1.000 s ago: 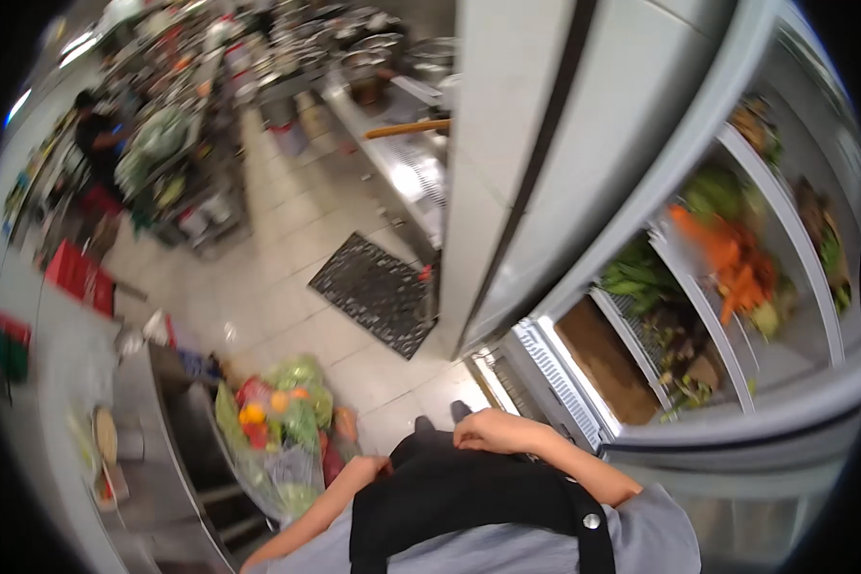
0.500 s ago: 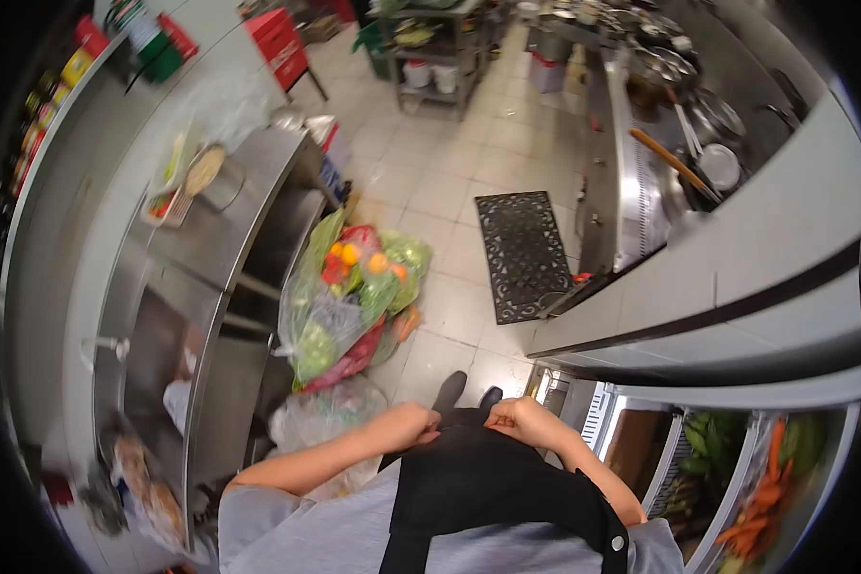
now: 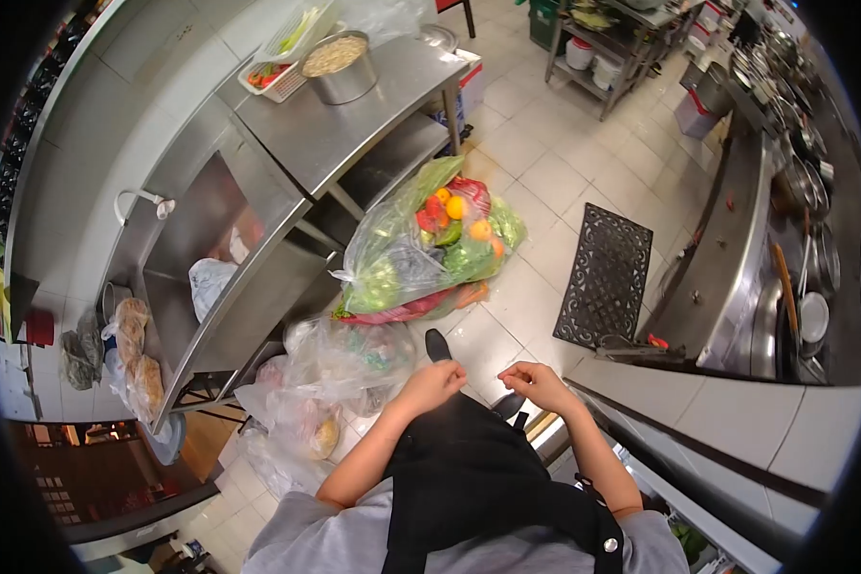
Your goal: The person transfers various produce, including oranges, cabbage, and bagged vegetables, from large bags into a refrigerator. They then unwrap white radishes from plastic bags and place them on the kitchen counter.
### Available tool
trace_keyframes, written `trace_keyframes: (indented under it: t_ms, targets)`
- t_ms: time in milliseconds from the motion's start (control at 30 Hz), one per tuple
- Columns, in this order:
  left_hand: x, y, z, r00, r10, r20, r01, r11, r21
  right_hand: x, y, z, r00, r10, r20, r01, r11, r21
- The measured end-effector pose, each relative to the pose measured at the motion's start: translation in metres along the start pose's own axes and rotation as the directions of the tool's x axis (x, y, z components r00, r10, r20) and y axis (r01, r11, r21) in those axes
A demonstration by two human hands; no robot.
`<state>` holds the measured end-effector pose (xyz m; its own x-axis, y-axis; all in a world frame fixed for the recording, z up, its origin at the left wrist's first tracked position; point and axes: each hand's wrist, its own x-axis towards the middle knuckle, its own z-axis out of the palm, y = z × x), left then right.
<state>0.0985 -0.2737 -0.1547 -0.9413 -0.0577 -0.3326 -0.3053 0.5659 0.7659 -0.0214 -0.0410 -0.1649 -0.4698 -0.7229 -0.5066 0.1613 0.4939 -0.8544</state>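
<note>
My left hand (image 3: 433, 386) is closed in front of the black apron (image 3: 478, 459), its fingers curled; I cannot make out anything in it. Across a small gap, my right hand (image 3: 536, 384) is also curled, thumb near the fingertips, with nothing distinct visible between them. Both hands are above my dark shoes (image 3: 437, 345). Nearest beyond my left hand, clear plastic bags (image 3: 354, 359) lie on the floor. Behind them a large clear bag of vegetables (image 3: 407, 258) shows red, orange and green produce, beside the steel counter.
A steel sink (image 3: 201, 234) and counter (image 3: 325, 124) with a pot (image 3: 339, 72) and baskets stand at the left. A black mat (image 3: 605, 275) lies on the tiled floor. The stove (image 3: 737, 249) with pans is at the right. Part of the fridge shows lower right.
The view has swung left, so the open fridge has mostly left it and the sink and vegetable bag show more fully. My hands have risen from the apron and moved slightly apart.
</note>
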Motion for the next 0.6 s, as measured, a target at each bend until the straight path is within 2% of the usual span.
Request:
trace_keyframes:
  t_ms: [100,133,200,267,333,400,433,533,600]
  targets:
    - [0.011,-0.030,-0.029,0.982,-0.090,0.167,0.088,0.996,0.016,0.052,-0.004,0.004,0.996,0.072,0.059,-0.070,0.997,-0.031]
    - [0.018,-0.045,-0.041,0.981,-0.092,0.172,0.092,0.996,0.008,0.070,-0.006,0.006,0.993,0.082,0.084,-0.076,0.995,-0.071]
    - [0.030,-0.068,-0.056,0.985,-0.098,0.140,0.082,0.990,0.116,0.107,-0.004,0.007,0.991,0.094,0.092,-0.087,0.993,-0.080]
    - [0.055,-0.082,-0.082,0.977,-0.134,0.164,0.117,0.987,0.113,0.151,-0.003,0.001,0.992,0.080,0.098,-0.070,0.993,-0.093]
    - [0.085,-0.108,-0.098,0.995,0.016,0.102,-0.028,0.993,0.119,0.196,-0.002,-0.010,0.997,0.062,0.038,-0.058,0.991,-0.120]
    - [0.124,-0.125,-0.111,0.994,0.031,0.102,-0.043,0.993,0.114,0.235,0.002,-0.021,0.991,-0.013,-0.132,-0.016,0.976,-0.216]
    - [0.147,-0.134,-0.118,0.995,0.046,0.089,-0.055,0.993,0.102,0.255,-0.001,-0.027,0.981,-0.040,-0.188,0.000,0.978,-0.207]
    - [0.223,-0.163,-0.119,1.000,-0.003,-0.025,0.002,1.000,-0.025,0.319,0.006,-0.046,0.947,-0.071,-0.314,0.006,0.979,-0.202]
    - [0.276,-0.182,-0.113,0.991,-0.073,-0.116,0.063,0.994,-0.093,0.367,0.020,-0.056,0.936,-0.081,-0.344,0.029,0.988,-0.151]
